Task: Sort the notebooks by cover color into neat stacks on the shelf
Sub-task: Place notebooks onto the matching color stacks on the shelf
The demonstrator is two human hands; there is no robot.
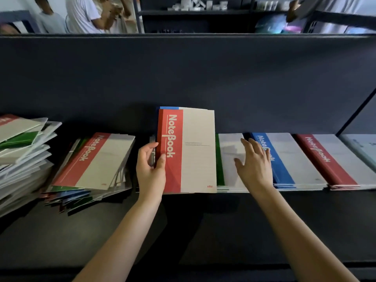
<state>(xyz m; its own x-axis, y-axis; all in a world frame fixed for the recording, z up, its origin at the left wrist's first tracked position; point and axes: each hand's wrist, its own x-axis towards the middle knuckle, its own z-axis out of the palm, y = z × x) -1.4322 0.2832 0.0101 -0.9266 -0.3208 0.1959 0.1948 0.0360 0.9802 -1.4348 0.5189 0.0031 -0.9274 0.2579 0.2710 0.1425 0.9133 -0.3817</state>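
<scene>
My left hand grips the spine edge of a small bundle of notebooks, held upright on the dark shelf; a red cover faces me and a blue one peeks out behind. My right hand hovers with straight fingers over the flat green stack, right of the bundle. Further right lie a neat blue stack and a neat red stack. Left of the bundle sits a messy mixed pile with a red notebook on top.
A tall, untidy heap of notebooks fills the far left. A pale stack lies at the far right by the shelf's upright. The shelf's dark back panel rises behind. People stand beyond the shelving.
</scene>
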